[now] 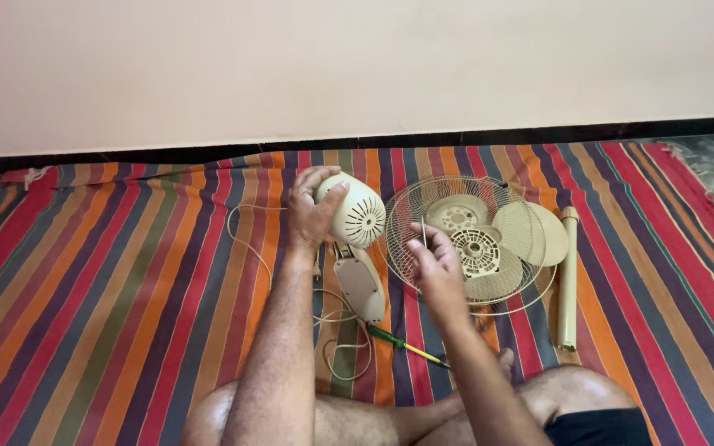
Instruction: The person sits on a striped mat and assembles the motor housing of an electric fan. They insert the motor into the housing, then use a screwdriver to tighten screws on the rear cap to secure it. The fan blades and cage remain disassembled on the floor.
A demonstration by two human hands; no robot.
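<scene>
My left hand [311,213] grips the rounded cream motor housing [355,212] of a taken-apart fan and holds it up off the mat. Below it lies the fan's cream neck and control piece [359,282] with a white cord [251,244] looping around. My right hand [430,258] hovers beside the housing with fingers pinched on something small and thin that I cannot make out. A green and yellow screwdriver [406,345] lies on the mat between my arms.
A wire fan guard [433,192] with cream blades [516,233] resting in it lies to the right, and a cream pole [568,279] beside that. Everything sits on a striped mat [109,281] against a pale wall [357,66]. My crossed legs [555,396] are at the bottom.
</scene>
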